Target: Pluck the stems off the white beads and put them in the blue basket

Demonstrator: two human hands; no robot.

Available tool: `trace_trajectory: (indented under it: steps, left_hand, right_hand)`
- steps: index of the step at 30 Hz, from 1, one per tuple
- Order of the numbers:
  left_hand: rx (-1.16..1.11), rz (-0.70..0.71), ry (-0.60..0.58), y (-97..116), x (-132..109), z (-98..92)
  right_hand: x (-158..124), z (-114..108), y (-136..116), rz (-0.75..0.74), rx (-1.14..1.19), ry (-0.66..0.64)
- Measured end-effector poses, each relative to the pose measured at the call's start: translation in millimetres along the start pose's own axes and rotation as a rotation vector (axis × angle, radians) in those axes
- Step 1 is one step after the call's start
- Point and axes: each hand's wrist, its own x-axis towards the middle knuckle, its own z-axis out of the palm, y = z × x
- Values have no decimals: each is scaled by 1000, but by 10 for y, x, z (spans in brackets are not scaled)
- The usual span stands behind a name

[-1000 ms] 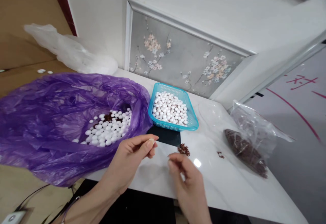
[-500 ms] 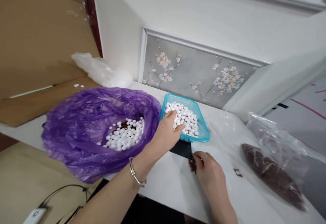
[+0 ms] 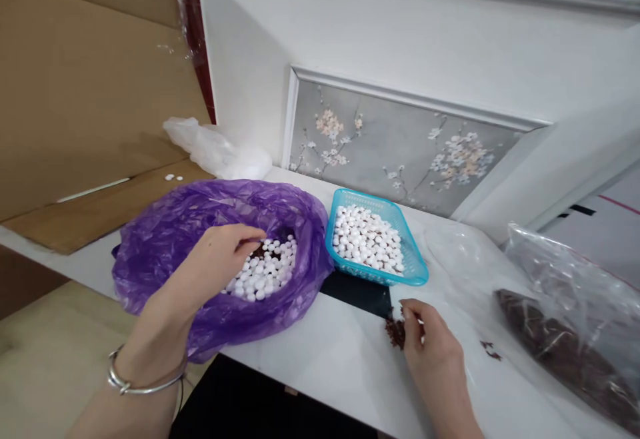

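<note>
Bare forearms, a thin silver bangle [image 3: 133,389] round the wrist behind the left grip [image 3: 215,262].

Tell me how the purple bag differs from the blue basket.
The purple bag is soft, crumpled film; the blue basket is rigid plastic. The purple bag is larger than the blue basket. The left hand reaches into the purple bag, not the blue basket. Both hold white beads.

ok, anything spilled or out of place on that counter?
Yes. A few red-brown crumbs lie loose on the white counter, apart from the small pile at the right hand. Two white beads sit stray on the cardboard, outside the purple bag and blue basket.
</note>
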Motion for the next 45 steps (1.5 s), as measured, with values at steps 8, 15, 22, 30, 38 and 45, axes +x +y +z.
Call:
trace_trajectory:
  steps: [8,15,22,30,38,45]
  left_hand:
    - [202,-2,-156,-314,-118,273]
    - [86,5,-89,-182,-95,322]
    - [-1153,-361,-209,309,-365,386]
    - [-1785,-700,-507,744,-541,798]
    - [-1827,-738,-547,774,-566,972]
    - [-1892,-729,-573,752,-594,1004]
  right_hand:
    - [-84,-35,-72,-17,24,12]
    - [-97,-48,-141,77,79,2]
    - [-85,-86,-222,148,135,114]
    - [-124,-181,-515,12,491,-83]
    - [-182,-205,-871,149,984,-218]
    - [-269,-125,-865,347,1353,-310]
